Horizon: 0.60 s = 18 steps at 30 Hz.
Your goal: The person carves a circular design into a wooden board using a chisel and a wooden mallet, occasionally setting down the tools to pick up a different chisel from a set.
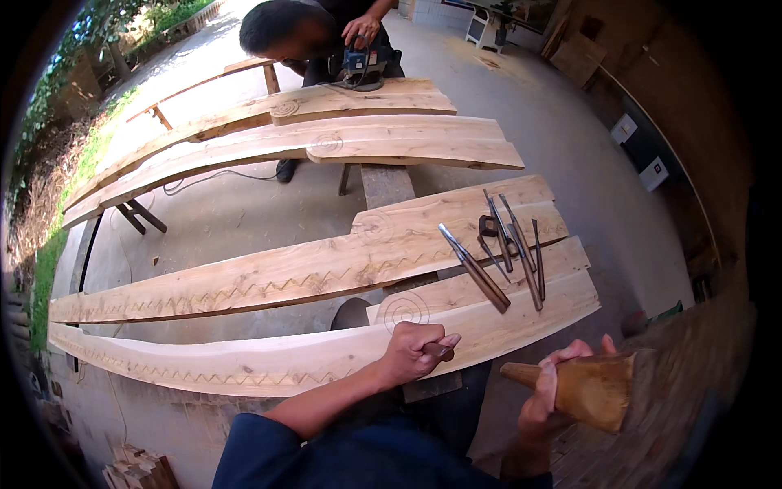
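My left hand (pixel 411 352) is closed on a slim tool (pixel 440 349), probably a chisel, over the nearest curved plank (pixel 204 359), which carries a carved zigzag band and a drawn spiral (pixel 405 310). At the lower right, my right hand (pixel 554 391) grips a wooden mallet (pixel 603 391), its tapered end pointing left. Several chisels and gouges (pixel 481 281) with wooden handles lie beside a small black-framed tool (pixel 487 228) across the right end of the planks, above my hands. A second zigzag-carved plank (pixel 244 277) lies just beyond the nearest one.
Beyond, a co-worker (pixel 289 37) bends over a blue power tool (pixel 358 65) on long planks (pixel 407 143) resting on supports (pixel 383 183). A cable (pixel 212 178) runs along the floor. Wood offcuts (pixel 134 469) are stacked at the lower left; white boxes (pixel 652 175) stand by the right wall.
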Motion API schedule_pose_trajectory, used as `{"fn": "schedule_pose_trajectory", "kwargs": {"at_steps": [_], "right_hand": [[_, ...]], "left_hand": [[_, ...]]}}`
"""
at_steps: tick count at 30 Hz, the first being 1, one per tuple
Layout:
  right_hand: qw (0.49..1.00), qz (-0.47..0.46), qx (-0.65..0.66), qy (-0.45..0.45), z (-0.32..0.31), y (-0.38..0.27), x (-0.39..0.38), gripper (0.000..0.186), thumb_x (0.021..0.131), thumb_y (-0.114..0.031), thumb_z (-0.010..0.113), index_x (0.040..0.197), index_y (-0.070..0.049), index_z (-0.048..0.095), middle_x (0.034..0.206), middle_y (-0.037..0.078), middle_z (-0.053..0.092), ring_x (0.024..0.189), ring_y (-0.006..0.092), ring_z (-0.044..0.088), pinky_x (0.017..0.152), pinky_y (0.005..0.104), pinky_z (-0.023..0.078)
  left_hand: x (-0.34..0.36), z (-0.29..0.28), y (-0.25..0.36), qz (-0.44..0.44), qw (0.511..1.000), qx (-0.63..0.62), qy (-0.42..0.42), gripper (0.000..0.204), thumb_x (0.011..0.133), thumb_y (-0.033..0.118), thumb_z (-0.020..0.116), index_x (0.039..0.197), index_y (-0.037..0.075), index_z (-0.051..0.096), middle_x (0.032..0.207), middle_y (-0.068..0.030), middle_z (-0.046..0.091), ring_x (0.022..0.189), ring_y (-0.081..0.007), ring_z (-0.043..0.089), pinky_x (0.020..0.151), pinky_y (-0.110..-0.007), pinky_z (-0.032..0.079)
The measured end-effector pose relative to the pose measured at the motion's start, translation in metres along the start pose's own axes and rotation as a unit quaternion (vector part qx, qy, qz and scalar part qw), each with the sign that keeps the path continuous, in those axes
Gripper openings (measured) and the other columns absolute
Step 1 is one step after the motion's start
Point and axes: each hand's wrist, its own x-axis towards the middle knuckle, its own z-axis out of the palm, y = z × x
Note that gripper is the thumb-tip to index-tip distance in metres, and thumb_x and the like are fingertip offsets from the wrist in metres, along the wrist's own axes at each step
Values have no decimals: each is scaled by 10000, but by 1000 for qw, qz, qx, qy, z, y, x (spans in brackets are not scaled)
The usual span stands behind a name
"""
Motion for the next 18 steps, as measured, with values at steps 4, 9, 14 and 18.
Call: {"fn": "schedule_pose_trajectory", "kwargs": {"at_steps": [4,9,14,18], "right_hand": [[982,-18,-52,-183,33,25,14,630,809,-3,763,1409,-34,573,1087,179,698,937,387,700,841,442,572],[961,137,-96,-220,63,85,-41,697,779,-24,815,1429,-65,567,1160,185,710,1017,404,708,847,461,572],[921,123,-195,-314,111,100,-81,716,868,-241,786,1496,-55,496,1254,168,651,1064,366,655,898,433,546],[878,57,-279,-384,117,83,-94,817,993,-447,650,1621,-34,328,1589,191,417,1456,331,429,1190,442,374]], "left_hand": [[-3,-10,-14,-10,1000,19,14,373,929,96,716,676,56,445,564,-108,427,444,-258,461,457,-379,380],[43,-28,23,-160,952,-169,201,450,1083,182,591,671,84,439,556,15,429,476,-83,325,457,-282,261],[78,-28,39,148,978,142,42,372,891,171,804,680,70,515,589,-68,488,492,-234,514,472,-342,389],[35,41,27,198,952,172,-158,445,846,521,735,955,114,590,853,-59,522,770,-243,591,668,-368,486]]}}
